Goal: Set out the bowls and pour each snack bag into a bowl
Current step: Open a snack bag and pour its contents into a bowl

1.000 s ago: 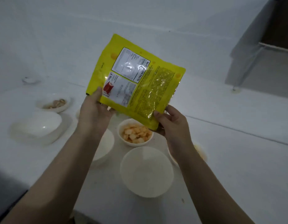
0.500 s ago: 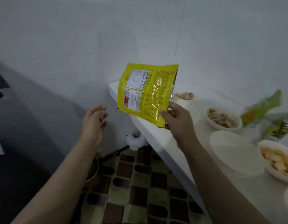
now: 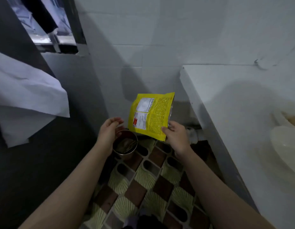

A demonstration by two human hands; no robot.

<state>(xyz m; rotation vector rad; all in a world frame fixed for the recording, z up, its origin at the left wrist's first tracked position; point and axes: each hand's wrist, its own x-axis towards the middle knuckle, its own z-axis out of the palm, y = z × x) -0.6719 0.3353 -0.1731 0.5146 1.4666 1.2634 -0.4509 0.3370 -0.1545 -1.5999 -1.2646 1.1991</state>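
Observation:
My right hand [image 3: 175, 138] pinches the lower right corner of a yellow snack bag [image 3: 151, 115], its back label facing me, held upright over the floor. My left hand [image 3: 109, 131] hovers open just left of the bag, fingers apart, not touching it. Right below my left hand stands a round metal bin [image 3: 125, 145] with crumpled wrappers inside. At the far right edge an empty white bowl [image 3: 285, 146] sits on the white counter [image 3: 234, 100], with part of a filled bowl [image 3: 292, 119] behind it.
The counter's end wall drops to a patterned brown and green tiled floor [image 3: 143, 187]. A white tiled wall [image 3: 160, 38] stands behind. White cloth [image 3: 26, 100] hangs at the left over a dark surface, below a window frame [image 3: 49, 30].
I have turned left, away from the bowls on the counter. My left hand let go of the bag; my right hand carried it down over the floor near the metal bin.

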